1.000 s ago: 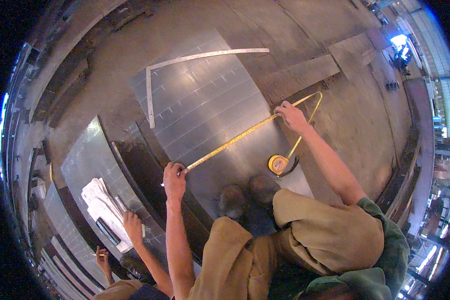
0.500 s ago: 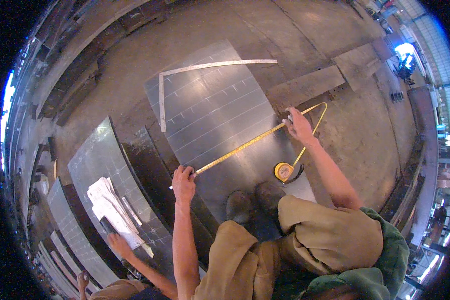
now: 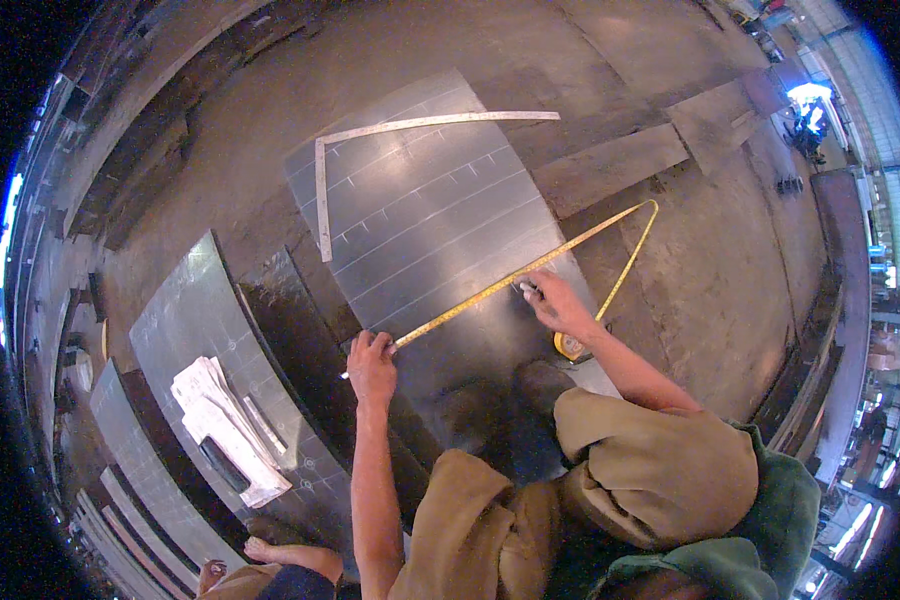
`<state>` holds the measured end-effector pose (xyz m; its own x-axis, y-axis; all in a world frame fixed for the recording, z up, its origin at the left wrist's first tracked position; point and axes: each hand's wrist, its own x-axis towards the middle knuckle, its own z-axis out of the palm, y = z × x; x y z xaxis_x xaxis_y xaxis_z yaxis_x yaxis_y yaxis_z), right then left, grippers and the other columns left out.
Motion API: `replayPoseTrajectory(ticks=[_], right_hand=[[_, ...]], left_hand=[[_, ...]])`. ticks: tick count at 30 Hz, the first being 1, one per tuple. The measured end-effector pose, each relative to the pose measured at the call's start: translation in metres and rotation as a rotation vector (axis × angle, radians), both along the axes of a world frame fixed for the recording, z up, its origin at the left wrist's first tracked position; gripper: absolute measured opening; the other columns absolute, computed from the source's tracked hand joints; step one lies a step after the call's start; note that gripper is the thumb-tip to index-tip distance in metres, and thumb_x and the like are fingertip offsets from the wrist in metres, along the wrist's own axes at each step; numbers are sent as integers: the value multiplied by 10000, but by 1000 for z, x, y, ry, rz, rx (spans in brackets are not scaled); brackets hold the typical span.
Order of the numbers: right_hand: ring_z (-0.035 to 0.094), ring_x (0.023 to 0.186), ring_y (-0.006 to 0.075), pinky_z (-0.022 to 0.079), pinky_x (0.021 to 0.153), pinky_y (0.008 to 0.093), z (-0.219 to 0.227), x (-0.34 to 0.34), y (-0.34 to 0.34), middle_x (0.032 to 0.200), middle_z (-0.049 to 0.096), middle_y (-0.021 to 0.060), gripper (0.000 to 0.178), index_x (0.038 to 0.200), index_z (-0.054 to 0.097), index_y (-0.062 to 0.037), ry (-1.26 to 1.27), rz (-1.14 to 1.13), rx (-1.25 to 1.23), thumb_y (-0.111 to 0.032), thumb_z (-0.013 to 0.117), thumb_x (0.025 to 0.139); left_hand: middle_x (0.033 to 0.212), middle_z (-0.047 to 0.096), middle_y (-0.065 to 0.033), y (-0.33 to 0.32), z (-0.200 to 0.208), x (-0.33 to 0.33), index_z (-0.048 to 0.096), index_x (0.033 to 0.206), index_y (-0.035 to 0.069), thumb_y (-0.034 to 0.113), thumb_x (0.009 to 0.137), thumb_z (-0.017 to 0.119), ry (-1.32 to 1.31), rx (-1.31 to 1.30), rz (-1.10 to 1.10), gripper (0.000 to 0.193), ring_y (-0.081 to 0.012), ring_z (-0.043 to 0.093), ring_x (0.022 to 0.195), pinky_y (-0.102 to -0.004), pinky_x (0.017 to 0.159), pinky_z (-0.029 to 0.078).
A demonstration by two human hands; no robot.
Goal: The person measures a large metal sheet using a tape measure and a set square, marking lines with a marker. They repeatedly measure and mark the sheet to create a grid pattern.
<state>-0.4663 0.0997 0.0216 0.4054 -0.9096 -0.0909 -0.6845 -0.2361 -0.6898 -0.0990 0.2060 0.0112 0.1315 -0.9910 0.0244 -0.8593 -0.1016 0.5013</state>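
A grey metal plate (image 3: 450,220) marked with pale lines lies in front of me. A yellow tape measure blade (image 3: 470,302) runs slantwise across it. My left hand (image 3: 372,368) is closed on the blade's end at the plate's left edge; a small white tip shows beside it. My right hand (image 3: 560,303) is over the plate just below the blade, fingers pinched on a small white piece of chalk (image 3: 525,287). Beyond the plate's right edge the blade bends back to its yellow case (image 3: 569,345), partly hidden by my right forearm. A metal square (image 3: 420,123) lies on the plate's far part.
Left of me lies another marked plate (image 3: 195,300) with white papers (image 3: 225,430) and a dark object (image 3: 224,465). A co-worker's arm (image 3: 295,556) shows at lower left. Flat metal pieces (image 3: 620,170) lie at right; a bright light (image 3: 810,95) glows far right.
My right hand has moved left and nearer, from the blade at the plate's right edge to just below it over the plate. The co-worker's hand has withdrawn from the papers.
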Motion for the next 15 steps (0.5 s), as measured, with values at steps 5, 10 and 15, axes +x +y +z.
replayPoseTrajectory(ticks=[5,10,15], right_hand=[[624,987,384,511,850,453,14,15,7,1067,651,201,256,1191,620,-33,4,30,147,-97,626,943],[656,883,190,535,781,337,23,14,1,995,689,97,237,1165,637,-15,-173,-175,373,-122,669,956],[674,913,237,524,839,371,24,8,-2,952,712,118,270,1134,652,-39,-217,-311,600,-226,710,948]], left_hand=[[1007,580,-94,-4,2,-1,657,984,115,67,827,697,-64,128,-40,169,-340,571,985,-484,797,465],[1010,569,-88,-8,7,-8,641,957,118,45,818,671,-63,191,-1,160,-331,564,985,-476,792,450],[997,565,-86,-11,6,-6,625,901,114,42,817,647,-70,258,-17,113,-331,565,966,-464,770,437]])
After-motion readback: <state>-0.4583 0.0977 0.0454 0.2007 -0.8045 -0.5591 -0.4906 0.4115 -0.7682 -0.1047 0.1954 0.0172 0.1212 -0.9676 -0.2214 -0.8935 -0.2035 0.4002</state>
